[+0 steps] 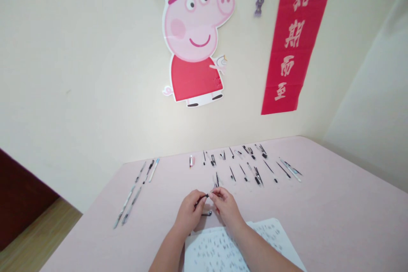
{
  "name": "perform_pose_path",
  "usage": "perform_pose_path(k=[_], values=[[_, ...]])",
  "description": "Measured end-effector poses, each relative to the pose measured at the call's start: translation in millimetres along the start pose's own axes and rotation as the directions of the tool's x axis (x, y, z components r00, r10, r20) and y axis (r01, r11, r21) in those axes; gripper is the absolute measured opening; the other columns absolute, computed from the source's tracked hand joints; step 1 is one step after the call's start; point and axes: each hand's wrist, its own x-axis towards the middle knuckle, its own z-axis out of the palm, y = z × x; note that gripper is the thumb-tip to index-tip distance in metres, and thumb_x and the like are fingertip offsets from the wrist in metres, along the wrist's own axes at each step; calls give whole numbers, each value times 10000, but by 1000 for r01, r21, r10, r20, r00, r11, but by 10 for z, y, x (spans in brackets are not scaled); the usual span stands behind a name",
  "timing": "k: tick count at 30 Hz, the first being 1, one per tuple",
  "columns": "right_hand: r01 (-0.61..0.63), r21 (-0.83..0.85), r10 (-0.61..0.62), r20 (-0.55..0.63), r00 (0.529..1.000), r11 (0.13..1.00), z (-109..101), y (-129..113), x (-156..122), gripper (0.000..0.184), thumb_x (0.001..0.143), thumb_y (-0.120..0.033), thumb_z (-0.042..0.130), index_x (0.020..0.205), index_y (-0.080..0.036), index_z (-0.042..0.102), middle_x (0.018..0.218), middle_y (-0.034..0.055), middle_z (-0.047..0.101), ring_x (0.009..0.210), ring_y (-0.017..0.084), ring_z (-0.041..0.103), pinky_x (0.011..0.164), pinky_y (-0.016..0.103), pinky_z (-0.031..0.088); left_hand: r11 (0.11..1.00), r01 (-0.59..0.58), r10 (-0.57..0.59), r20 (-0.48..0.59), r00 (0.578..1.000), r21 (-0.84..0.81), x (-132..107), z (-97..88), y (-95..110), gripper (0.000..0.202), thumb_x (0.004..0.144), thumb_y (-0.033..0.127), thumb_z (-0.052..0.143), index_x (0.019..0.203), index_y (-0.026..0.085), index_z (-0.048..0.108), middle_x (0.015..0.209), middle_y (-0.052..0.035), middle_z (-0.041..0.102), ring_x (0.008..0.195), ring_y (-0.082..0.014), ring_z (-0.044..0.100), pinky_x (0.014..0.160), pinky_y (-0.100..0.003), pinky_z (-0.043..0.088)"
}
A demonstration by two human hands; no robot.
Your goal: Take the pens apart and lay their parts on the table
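Note:
My left hand (188, 213) is closed, with thumb and fingers pinching a thin black pen part (200, 199). At that part's right end, the fingertips of my right hand (227, 207) are pressed together. The exact joint between the fingers is too small to make out. Below the hands, on the table, lies a short dark pen cap with a clip (207, 213), partly hidden by my left hand. Just beyond my fingertips are more slim black and clear pen pieces (217, 179).
Two rows of pen parts (242, 172) spread across the pink tabletop (344, 204). Several whole pens (132, 199) lie to the left. A white sheet with handwriting (210, 250) is under my forearms. The wall behind carries a pig cutout (196, 76) and a red banner (287, 51).

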Motion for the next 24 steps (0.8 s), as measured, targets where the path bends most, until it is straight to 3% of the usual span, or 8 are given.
perform_pose_path(k=[16,24], values=[[33,13,-33,-29,999,999,-56,72,50,372,645,-478,678,836,-171,591,580,-54,480,419,57,346,378,186,279,1000,24,-24,8,1000,-16,3,-18,-23,251,842,334,424,827,192,631,749,-41,610,700,-161,554,642,-268,416],[88,-84,-94,-65,993,993,-83,59,21,297,720,-440,610,867,-183,586,631,-39,499,455,74,394,410,192,309,998,60,-61,-34,998,-32,6,-48,-84,260,840,357,427,836,188,625,770,-41,618,718,-167,569,643,-272,425]])
